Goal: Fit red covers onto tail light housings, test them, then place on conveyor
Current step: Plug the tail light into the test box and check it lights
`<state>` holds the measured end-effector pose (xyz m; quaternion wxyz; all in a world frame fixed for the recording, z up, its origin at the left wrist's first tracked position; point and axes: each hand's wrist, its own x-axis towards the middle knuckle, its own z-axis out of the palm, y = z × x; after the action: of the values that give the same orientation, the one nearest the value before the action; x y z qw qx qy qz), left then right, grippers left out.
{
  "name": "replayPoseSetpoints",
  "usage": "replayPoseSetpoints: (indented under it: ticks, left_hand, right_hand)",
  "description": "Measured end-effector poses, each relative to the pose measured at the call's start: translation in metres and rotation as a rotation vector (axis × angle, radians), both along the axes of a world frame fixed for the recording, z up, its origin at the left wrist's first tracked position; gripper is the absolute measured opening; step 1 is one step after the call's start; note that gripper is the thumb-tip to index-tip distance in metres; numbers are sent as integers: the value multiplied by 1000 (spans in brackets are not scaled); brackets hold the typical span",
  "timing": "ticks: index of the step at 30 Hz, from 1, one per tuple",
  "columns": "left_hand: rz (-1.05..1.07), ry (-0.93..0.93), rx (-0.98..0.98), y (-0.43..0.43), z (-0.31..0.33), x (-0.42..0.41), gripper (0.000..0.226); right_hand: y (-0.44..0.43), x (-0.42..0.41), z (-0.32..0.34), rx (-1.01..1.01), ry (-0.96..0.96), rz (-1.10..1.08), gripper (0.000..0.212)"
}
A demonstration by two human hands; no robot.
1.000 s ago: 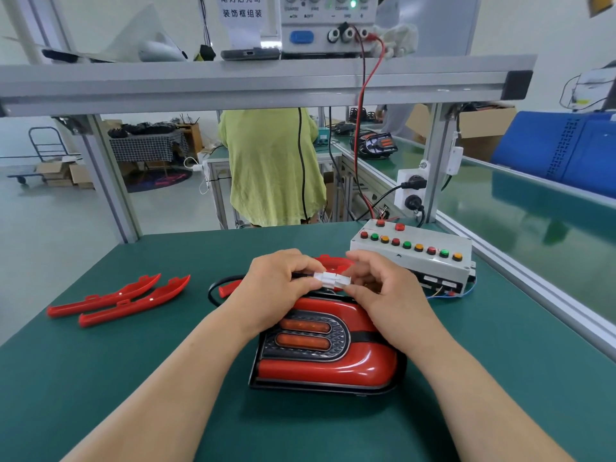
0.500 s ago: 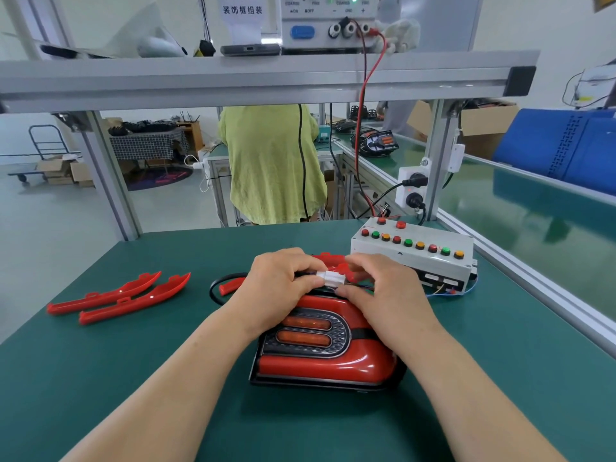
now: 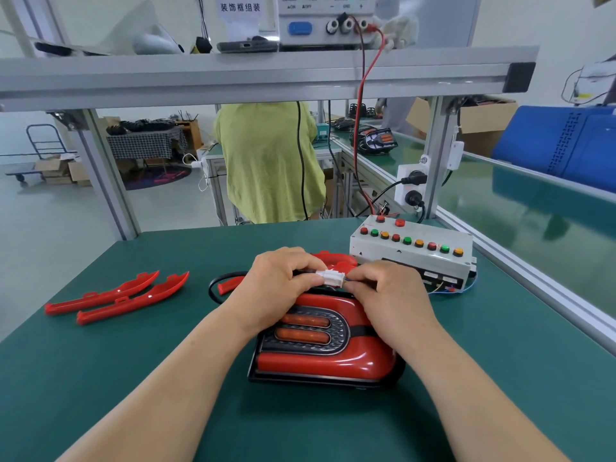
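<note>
The tail light housing (image 3: 328, 356), red cover fitted, lies at the centre of the counter (image 3: 100, 378). The left hand (image 3: 276, 288) and right hand (image 3: 388, 295) each pinch the white connector (image 3: 330, 278) in a narrow grip at its 12 o'clock edge. The button box (image 3: 413, 253) stands at 2 o'clock, and the loose red covers (image 3: 116, 295) lie at 9 o'clock.

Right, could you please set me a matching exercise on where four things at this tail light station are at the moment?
Things:
1. white connector
2. two loose red covers
3. push-button test box
4. tail light

Places:
A. on the green mat, left of the left hand
B. pinched between the left hand and the right hand
C. at the far right of the mat
D. on the mat, below both wrists

Pairs: 1-B, 2-A, 3-C, 4-D.
</note>
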<state>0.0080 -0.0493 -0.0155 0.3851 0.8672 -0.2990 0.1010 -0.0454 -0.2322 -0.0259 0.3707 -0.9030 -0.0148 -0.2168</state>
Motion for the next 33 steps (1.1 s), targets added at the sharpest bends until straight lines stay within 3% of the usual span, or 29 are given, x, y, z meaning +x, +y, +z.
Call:
replayPoseSetpoints:
  ticks: [11,15,17,22,28,33]
  left_hand:
    - [14,84,-68,-2,-2,5,13]
    - [9,94,-90,-2,-1,5,13]
    - [2,102,-100,-2,0,4,13]
    - [180,7,-17,14,0,7,21]
    - [321,45,35,34,-13,9,51]
    - [309,182,199,29,-14,9,48]
  right_hand:
    - [-1,7,-2,70,1,26,6]
    - [-6,9,-3,148,-4,80,32]
    - [-9,10,-3,200,-5,100,35]
    - [-15,14,-6,172,-20,26,13]
    - [-19,16,-15,93,40,-95,10]
    - [-25,17,-21,116,170,-92,5]
